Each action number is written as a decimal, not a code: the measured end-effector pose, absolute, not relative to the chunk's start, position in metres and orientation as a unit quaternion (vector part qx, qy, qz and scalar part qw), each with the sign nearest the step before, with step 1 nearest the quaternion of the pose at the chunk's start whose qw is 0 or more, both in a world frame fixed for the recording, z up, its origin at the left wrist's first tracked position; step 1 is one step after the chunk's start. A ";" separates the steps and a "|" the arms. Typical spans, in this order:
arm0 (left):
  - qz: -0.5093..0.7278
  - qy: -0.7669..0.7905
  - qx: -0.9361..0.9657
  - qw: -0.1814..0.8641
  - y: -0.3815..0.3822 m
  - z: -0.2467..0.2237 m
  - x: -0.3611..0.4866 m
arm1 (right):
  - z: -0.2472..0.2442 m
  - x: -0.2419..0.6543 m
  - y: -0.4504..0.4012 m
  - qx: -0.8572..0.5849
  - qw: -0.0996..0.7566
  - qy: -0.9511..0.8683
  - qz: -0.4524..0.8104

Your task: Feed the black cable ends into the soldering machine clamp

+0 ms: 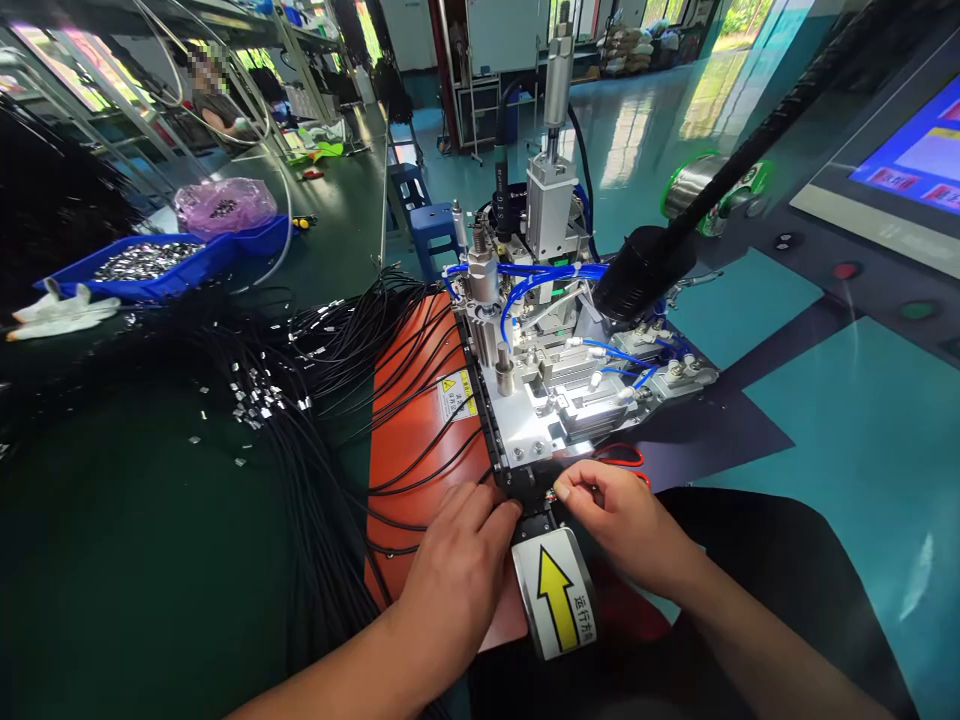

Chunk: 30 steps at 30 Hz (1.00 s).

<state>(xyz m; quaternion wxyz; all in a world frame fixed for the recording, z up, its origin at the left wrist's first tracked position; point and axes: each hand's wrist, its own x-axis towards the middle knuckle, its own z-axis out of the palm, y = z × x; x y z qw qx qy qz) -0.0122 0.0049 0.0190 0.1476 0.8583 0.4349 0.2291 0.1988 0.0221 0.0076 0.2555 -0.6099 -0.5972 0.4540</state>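
My left hand (469, 545) rests at the front end of the machine (521, 430), its fingers curled together by the black guide; whatever they hold is hidden. On the other side of the guide, my right hand (611, 505) has thumb and forefinger pinched at some tiny coloured wire ends (553, 494). Just below the hands is a white plate with a yellow arrow (556, 590). Black cables (427, 465) run across the orange-red board (405, 430) towards the machine and my left hand.
Bundled black cables with metal tips (259, 400) cover the dark green table (150, 500). Blue trays (150, 270), a glove (64, 310) and a pink bag (225, 205) lie at left. Red-handled scissors (626, 457) sit beside my right hand. A control panel (862, 240) stands right; a person (214, 100) sits far left.
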 end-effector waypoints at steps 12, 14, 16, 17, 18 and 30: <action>0.186 0.445 0.866 0.129 0.003 0.022 -0.014 | 0.009 0.196 0.016 -0.590 0.235 -0.660 0.402; 0.196 0.444 0.864 0.132 0.003 0.023 -0.013 | 0.006 0.194 0.015 -0.595 0.235 -0.658 0.397; 0.202 0.443 0.864 0.131 0.003 0.022 -0.012 | 0.004 0.192 0.016 -0.602 0.234 -0.655 0.392; 0.201 0.443 0.865 0.126 0.003 0.021 -0.012 | 0.003 0.192 0.017 -0.605 0.233 -0.654 0.391; 0.196 0.445 0.866 0.117 0.004 0.021 -0.011 | 0.003 0.192 0.017 -0.607 0.231 -0.653 0.391; -0.082 0.466 0.867 0.158 0.003 0.056 -0.017 | 0.016 0.134 -0.052 -0.370 0.049 -0.837 0.400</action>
